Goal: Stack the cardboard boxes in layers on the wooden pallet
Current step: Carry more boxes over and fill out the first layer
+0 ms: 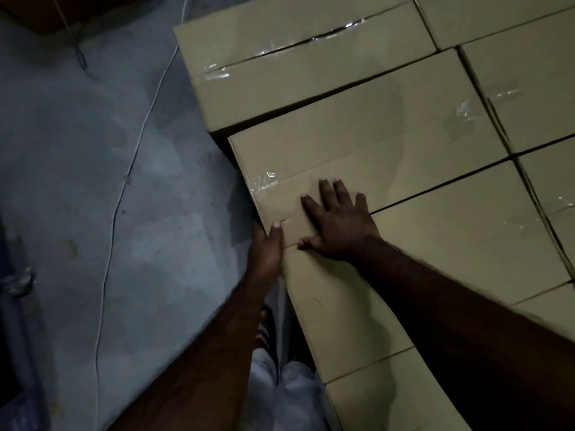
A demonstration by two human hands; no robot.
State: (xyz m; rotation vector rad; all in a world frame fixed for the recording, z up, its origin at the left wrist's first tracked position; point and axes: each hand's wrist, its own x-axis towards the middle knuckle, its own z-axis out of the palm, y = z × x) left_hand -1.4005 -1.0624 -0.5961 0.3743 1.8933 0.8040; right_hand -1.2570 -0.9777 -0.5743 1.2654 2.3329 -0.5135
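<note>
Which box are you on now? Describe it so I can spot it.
The cardboard boxes fill the right of the view, beside the grey floor. Along their floor-side edge, take the middle box. It alone has the right hand flat on top and the left hand holding its near corner.

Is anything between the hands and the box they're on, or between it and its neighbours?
Nothing visible. The right hand lies flat on the box top, the left hand is at its near corner, thumb on top, and only thin gaps separate it from neighbouring boxes.
</note>
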